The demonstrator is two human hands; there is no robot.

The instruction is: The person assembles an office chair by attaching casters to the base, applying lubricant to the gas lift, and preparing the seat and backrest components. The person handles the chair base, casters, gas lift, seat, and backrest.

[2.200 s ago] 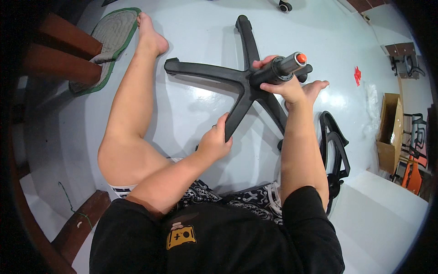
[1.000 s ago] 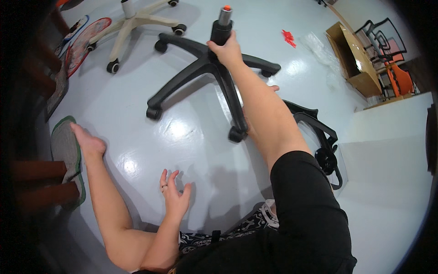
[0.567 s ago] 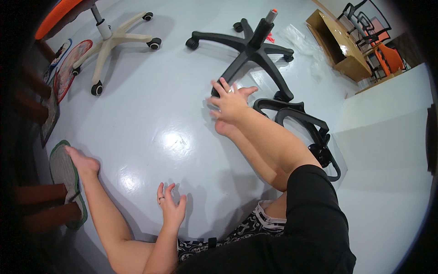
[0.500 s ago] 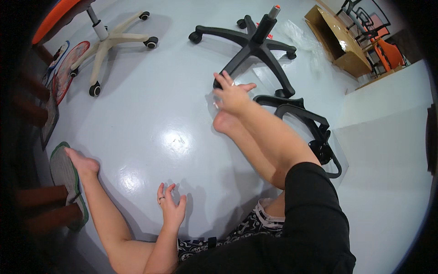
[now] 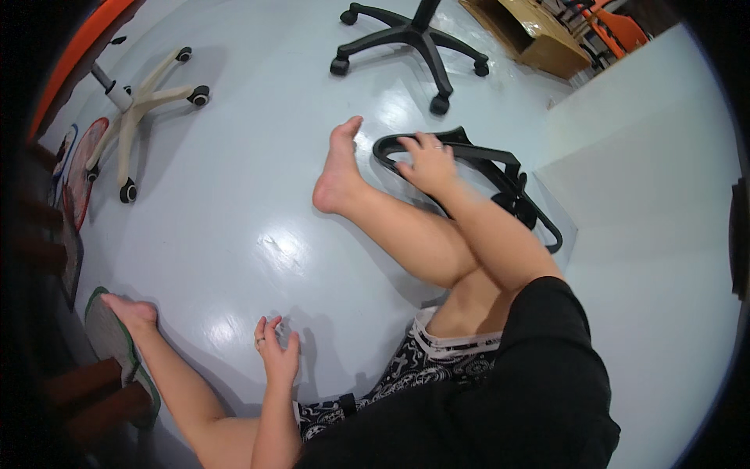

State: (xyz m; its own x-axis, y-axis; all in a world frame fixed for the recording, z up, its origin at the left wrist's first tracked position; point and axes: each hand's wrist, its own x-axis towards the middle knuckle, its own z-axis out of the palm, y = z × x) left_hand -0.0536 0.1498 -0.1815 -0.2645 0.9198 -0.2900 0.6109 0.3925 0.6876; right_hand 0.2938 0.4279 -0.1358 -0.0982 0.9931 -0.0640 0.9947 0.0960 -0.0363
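My right hand (image 5: 433, 166) is over the looped end of a black chair armrest (image 5: 488, 159) that lies on the floor. Its fingers are spread, and I cannot tell whether they touch the plastic. A second black loop-shaped armrest (image 5: 544, 217) seems to lie partly under the first, half hidden by my forearm. Above my lap, my left hand (image 5: 279, 352) hovers with loosely curled, parted fingers and nothing in them; a ring shows on it. Farther ahead stands a black five-legged chair base (image 5: 406, 35) on casters, its top cut off by the view's edge.
At far left is an orange chair with a cream wheeled base (image 5: 134, 105). An opened cardboard box (image 5: 539, 43) lies at the far right beside clear plastic wrap (image 5: 508, 74). A white wall (image 5: 625, 148) borders my right side. A grey-green slipper (image 5: 109, 328) lies by my left foot.
My right hand has moved away from the black chair base, back to the armrests. My right foot now points upward. The view has shifted, and my left hand stays raised and empty.
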